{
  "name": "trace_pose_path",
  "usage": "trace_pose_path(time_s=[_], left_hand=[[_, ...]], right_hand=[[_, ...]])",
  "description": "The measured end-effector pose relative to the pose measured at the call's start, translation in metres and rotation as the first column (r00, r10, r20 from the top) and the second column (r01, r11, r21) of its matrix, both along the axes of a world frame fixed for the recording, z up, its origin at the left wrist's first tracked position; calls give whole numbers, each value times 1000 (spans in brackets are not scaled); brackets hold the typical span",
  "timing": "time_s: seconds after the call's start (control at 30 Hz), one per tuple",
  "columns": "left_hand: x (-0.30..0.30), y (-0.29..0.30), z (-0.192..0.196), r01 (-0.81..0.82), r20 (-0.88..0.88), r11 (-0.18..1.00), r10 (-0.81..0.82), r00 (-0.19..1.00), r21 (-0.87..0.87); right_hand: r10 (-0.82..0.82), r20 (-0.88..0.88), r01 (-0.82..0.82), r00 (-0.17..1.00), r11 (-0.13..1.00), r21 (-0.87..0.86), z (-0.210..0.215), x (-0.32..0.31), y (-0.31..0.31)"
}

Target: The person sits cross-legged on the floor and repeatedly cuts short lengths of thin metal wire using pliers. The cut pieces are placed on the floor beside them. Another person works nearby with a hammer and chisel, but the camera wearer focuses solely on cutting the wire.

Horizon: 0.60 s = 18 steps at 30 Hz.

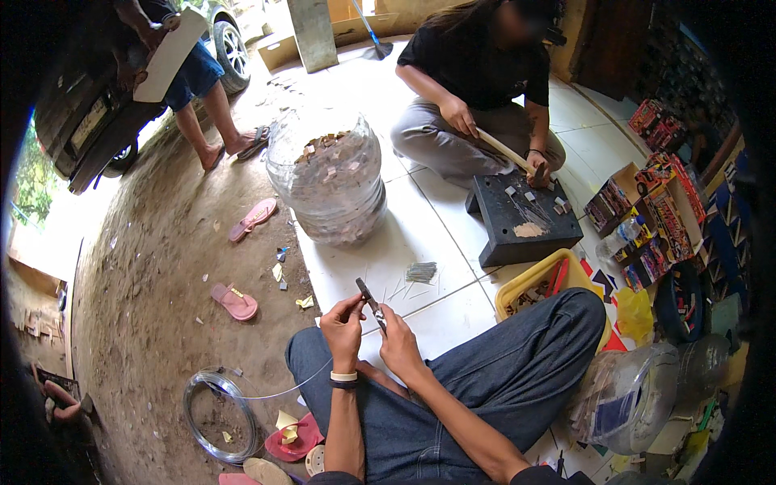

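Note:
My right hand [398,343] is closed around the handles of a dark pair of pliers [371,298], whose jaws point up and away to the left. Beside the jaws, my left hand [344,325] pinches thin silvery wire; its end at the fingertips is too small to make out. That wire runs down past my left wrist to a loose coil [191,412] on the dirt at lower left. Just beyond my hands, a bundle of short, straight wire pieces [421,272] lies on the white tiles, with several single pieces scattered beside it.
A large clear plastic container [333,210] of small brown scraps stands ahead. Opposite me, a seated person holds a hammer [505,149] over a low black stool [525,218]. A yellow tub [508,293] sits by my right knee. Pink sandals [235,301] lie left; another person stands far left.

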<state>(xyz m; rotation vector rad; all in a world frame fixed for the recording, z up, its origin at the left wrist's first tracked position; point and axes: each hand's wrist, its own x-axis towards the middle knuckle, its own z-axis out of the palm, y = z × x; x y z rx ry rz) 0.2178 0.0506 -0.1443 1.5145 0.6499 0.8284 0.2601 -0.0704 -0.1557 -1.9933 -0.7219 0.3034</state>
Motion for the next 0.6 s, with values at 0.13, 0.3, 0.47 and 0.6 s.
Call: trace_pose_path(time_s=[0.13,0.3,0.47,0.6], left_hand=[[1,-2,-2,-37,7,999,37,999,16],[1,1,-6,-47,12,999,47,999,3],[0,3,-7,-37,12,999,38,999,-34],[1,3,-5,-40,41,999,42,998,-34]], right_hand=[[6,-13,-6,1000,1000,-1,0,0,2],[-8,99,9,995,1000,-12,3,0,0],[14,143,-5,990,998,-62,10,0,-2],[24,101,-12,995,993,-120,10,0,-2]])
